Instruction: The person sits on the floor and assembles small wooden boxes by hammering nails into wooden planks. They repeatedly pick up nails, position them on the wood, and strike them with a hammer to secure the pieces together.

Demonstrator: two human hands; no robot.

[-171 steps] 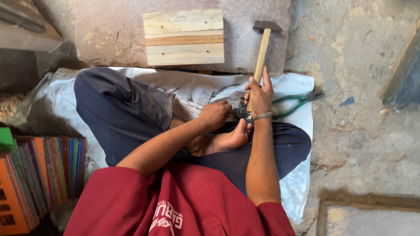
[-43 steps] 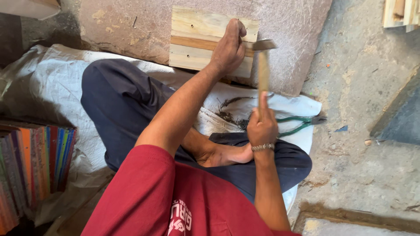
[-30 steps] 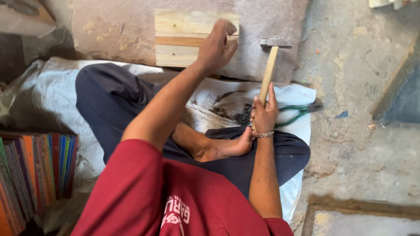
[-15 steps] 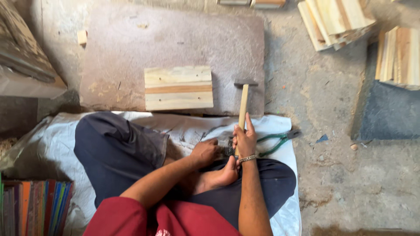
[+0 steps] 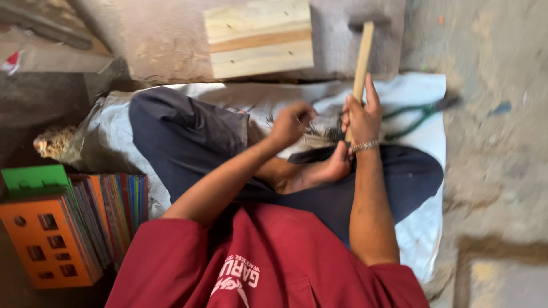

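I sit cross-legged on a white sack (image 5: 422,228). My right hand (image 5: 361,117) grips the wooden handle of a hammer (image 5: 363,54), which stands upright with its blurred head over the stone slab (image 5: 171,45). My left hand (image 5: 291,122) hovers over a pile of dark nails (image 5: 321,134) in my lap, its fingers pinched together on some of them. A pale wooden panel (image 5: 260,37) made of three boards lies flat on the slab, beyond my knees and apart from both hands.
Green-handled pliers (image 5: 419,113) lie on the sack to the right of the hammer. A row of colourful books (image 5: 111,214), an orange box (image 5: 45,242) and a green one (image 5: 34,177) stand at my left. Rough concrete floor (image 5: 496,142) lies on the right.
My left hand left the wooden panel and came back to the nail pile in my lap. My right hand kept hold of the hammer. The camera tilted down and closer.
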